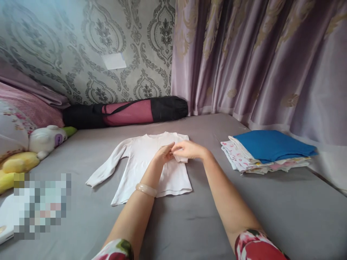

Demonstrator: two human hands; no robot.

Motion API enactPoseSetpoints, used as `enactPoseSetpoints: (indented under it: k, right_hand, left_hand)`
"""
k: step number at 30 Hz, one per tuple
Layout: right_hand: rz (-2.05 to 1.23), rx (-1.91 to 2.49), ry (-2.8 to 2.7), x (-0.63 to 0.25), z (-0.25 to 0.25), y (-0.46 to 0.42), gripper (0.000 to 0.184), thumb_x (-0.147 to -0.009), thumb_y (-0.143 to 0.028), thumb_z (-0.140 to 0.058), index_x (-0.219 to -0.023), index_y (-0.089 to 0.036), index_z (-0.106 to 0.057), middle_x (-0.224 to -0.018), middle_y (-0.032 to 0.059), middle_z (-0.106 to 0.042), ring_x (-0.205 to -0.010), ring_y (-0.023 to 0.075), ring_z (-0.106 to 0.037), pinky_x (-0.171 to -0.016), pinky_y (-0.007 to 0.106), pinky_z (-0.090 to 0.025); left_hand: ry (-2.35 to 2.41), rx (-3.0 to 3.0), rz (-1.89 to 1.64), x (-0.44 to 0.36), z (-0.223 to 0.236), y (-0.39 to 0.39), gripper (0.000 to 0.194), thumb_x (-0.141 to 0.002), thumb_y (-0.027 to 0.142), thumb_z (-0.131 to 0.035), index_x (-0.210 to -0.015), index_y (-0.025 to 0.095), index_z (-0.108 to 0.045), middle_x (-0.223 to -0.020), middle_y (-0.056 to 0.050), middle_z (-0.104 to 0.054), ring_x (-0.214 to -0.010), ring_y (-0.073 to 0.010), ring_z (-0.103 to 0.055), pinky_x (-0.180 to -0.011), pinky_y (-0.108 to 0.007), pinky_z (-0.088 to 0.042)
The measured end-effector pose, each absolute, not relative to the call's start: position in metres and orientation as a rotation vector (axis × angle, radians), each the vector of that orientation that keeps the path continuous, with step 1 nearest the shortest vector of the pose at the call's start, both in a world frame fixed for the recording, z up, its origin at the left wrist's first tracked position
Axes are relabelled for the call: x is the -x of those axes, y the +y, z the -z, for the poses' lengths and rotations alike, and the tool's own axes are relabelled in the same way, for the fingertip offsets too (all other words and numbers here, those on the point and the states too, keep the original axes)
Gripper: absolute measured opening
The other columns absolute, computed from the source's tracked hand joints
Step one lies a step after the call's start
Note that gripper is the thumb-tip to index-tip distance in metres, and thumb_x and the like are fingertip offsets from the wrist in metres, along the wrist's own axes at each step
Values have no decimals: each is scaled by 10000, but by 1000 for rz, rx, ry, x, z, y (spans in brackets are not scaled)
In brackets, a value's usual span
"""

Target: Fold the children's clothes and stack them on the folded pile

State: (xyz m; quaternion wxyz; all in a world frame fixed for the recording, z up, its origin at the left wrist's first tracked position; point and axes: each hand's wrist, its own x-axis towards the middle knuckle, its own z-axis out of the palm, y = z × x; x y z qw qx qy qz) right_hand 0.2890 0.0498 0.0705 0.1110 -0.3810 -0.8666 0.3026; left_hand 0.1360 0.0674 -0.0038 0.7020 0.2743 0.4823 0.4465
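A small white long-sleeved shirt [143, 166] lies spread on the grey sheet, its neckline toward the wall. One sleeve [104, 169] stretches out to the left. The other sleeve is folded in over the shirt's right side, under my hands. My right hand [188, 148] pinches that sleeve, fingers pointing left. My left hand [165, 152] meets it over the chest of the shirt, fingers closed at the same cloth; its fingertips are partly hidden. A pale bangle [146, 189] circles my left forearm.
Folded clothes [244, 160], a blue piece [273, 144] on top, are stacked at right. A black and pink bag [127, 112] lies along the wall. Plush toys [46, 139] sit at left, near a white, partly pixelated object [9, 216]. Curtains [244, 61] hang behind.
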Motion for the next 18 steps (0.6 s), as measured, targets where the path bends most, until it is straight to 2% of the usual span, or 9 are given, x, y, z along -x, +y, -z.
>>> enactPoseSetpoints:
  k: [1,4,9,14,16,18]
  right_hand:
    - [-811,1190,-2411,-296,-71,54,218,-826,-162,-521,-907,-162,-723,-906,11,-725,-806,151,-635,-698,202,-449]
    - [-705,1502,-1991,-316,-65,68,184,-863,-200,-536,-803,-134,-697,-806,49,-723,-759,146,-637,-652,193,-465]
    - [-1319,1737,-1508,-319,-49,75,312,-917,-360,-579,-712,-129,-620,-666,73,-689,-574,120,-634,-548,207,-535]
    - [-1758,1608,-1499,-313,-45,70,479,-802,-572,-676,-742,-98,-643,-645,114,-693,-560,157,-664,-514,226,-557]
    - [-1800,1476,-1494,-316,-46,71,438,-794,-535,-704,-794,-99,-662,-681,101,-706,-588,152,-670,-531,217,-559]
    - [-1762,1377,-1450,-319,-46,73,279,-800,-381,-732,-845,-113,-666,-721,68,-714,-620,142,-670,-573,223,-567]
  left_hand:
    - [1071,-595,-1017,-136,8,67,138,-818,201,-678,-879,104,-600,-655,-21,-624,-559,-108,-596,-564,-216,-496]
    - [1060,-564,-1045,-138,15,65,190,-744,17,-675,-893,103,-595,-697,-15,-639,-615,-94,-620,-641,-203,-512]
    - [963,-494,-1107,-141,14,67,209,-798,-15,-578,-960,117,-583,-749,-31,-653,-654,-95,-634,-655,-199,-514]
    - [946,-416,-1263,-146,12,66,176,-828,-3,-543,-944,124,-579,-772,-34,-658,-678,-92,-631,-691,-202,-509]
    - [937,-439,-1285,-151,11,63,179,-818,0,-549,-952,110,-590,-776,-41,-662,-687,-99,-631,-708,-211,-504]
    - [894,-520,-1254,-156,10,60,182,-807,20,-574,-965,101,-614,-802,-51,-672,-708,-103,-632,-726,-215,-496]
